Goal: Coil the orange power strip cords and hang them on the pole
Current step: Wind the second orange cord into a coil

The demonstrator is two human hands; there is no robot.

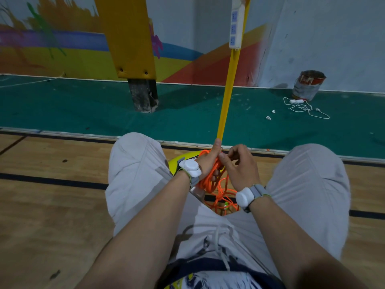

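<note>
At the foot of the yellow pole (228,94), the left hand (209,163) is gripping the orange cord coil (208,183); the right hand (241,170) is pinching one strand of it.

Glossy wooden floor (52,205), seemingly smooth plastic cord (210,182), cloth trousers (133,174).

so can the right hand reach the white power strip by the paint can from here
Probably not. The white power strip lies on the green floor beside the paint can, far beyond the person's raised right knee, and the right hand is low between the legs, pinching the orange cord.
</note>
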